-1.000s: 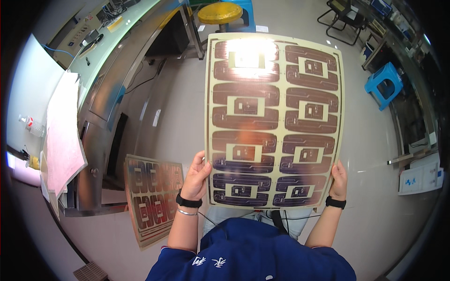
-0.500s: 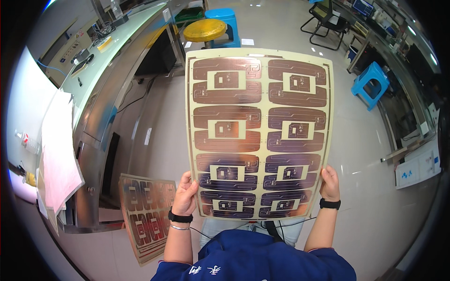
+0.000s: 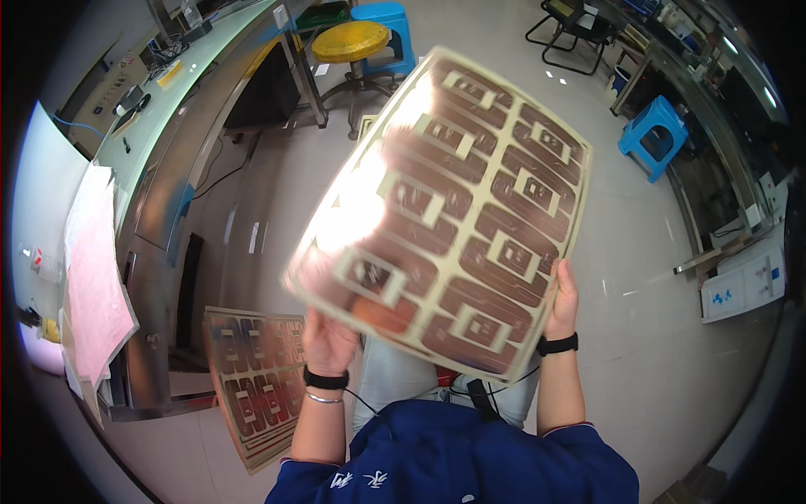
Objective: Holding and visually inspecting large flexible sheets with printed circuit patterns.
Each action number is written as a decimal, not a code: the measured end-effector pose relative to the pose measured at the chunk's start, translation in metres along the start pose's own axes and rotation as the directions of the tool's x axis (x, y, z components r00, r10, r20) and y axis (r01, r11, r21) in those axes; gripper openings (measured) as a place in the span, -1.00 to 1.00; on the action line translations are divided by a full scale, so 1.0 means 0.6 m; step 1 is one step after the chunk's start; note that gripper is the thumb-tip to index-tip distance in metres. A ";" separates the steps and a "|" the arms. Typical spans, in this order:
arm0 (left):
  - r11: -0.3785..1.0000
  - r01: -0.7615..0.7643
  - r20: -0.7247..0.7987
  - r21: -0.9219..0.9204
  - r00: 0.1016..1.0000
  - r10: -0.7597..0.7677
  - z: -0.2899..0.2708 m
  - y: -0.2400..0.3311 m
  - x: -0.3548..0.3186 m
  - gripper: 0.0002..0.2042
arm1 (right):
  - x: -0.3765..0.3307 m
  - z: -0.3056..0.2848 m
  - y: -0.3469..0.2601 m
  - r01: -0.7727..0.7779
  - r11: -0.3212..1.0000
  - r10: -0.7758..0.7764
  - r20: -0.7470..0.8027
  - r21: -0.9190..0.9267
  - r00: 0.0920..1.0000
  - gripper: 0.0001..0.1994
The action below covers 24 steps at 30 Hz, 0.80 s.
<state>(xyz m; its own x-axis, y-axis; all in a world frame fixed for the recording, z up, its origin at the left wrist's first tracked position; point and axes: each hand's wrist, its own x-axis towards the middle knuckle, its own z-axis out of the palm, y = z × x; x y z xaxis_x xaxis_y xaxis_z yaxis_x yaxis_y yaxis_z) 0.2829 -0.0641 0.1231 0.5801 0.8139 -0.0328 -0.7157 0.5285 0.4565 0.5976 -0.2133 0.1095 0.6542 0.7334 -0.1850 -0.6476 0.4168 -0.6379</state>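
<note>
Holding a large patterned sheet (image 3: 453, 210) up in front of me, I have both hands on its near edge. My left hand (image 3: 329, 340) is closed on the lower left corner, fingers tucked behind the sheet and out of sight, thumb side toward me. My right hand (image 3: 563, 301) clamps the lower right edge, fingers curled over the front of it. Both grips are shut on the sheet, and neither hand is nearer than the other: each sits at its own end of the short bottom edge.

From the grips, the sheet runs up and away from me, its long axis leaning toward my right, so the far end hangs well out beyond my hands over the floor (image 3: 672, 361). It is tilted, the left side catching a bright glare. Its face shows brown rectangular loops in two columns on a pale yellow ground.

Down beside my left hand, a stack of similar sheets (image 3: 256, 382) leans against a metal surface (image 3: 159, 252). Past the far end of the sheet stands a yellow stool (image 3: 350, 42); off to my right, a blue stool (image 3: 653, 134).
</note>
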 end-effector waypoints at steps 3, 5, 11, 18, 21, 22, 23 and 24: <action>0.987 0.115 0.271 -0.111 0.959 -0.082 0.019 -0.062 0.000 -0.55 | -0.020 0.030 0.031 0.045 0.998 -0.052 0.139 0.052 0.989 -0.67; 0.973 0.128 -0.080 0.194 0.990 -0.115 0.047 -0.090 -0.012 -0.54 | -0.038 0.056 0.033 0.022 1.000 -0.024 0.162 0.012 0.986 -0.67; 0.956 0.158 -0.073 0.246 0.987 -0.145 0.053 -0.055 -0.009 -0.52 | -0.017 -0.068 -0.031 0.027 0.994 -0.048 0.198 0.106 0.979 -0.64; 0.939 0.155 -0.177 0.305 0.979 -0.104 0.043 -0.025 -0.022 -0.57 | -0.011 -0.084 -0.124 0.284 0.959 -0.283 -0.110 -0.004 0.953 -0.60; 0.898 0.116 -0.233 0.425 0.972 -0.016 0.037 -0.020 -0.017 -0.54 | -0.017 -0.098 -0.119 0.280 0.956 -0.290 -0.148 -0.087 0.945 -0.58; 0.898 0.122 -0.245 0.423 0.969 -0.016 0.035 -0.018 -0.016 -0.54 | -0.016 -0.099 -0.115 0.280 0.954 -0.295 -0.184 -0.107 0.938 -0.59; 0.907 0.123 -0.248 0.404 0.969 -0.021 0.032 -0.017 -0.017 -0.54 | -0.017 -0.100 -0.112 0.280 0.952 -0.302 -0.219 -0.128 0.928 -0.59; 0.915 0.123 -0.247 0.383 0.969 -0.027 0.030 -0.018 -0.017 -0.54 | -0.017 -0.099 -0.110 0.273 0.953 -0.298 -0.223 -0.133 0.928 -0.59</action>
<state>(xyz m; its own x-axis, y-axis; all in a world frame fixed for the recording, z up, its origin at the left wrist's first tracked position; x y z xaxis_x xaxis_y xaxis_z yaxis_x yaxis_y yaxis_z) 0.2916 -0.0822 0.1343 0.4850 0.8339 -0.2634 -0.4348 0.4913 0.7547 0.6569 -0.2801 0.1094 0.8871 0.4370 -0.1485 -0.3859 0.5258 -0.7580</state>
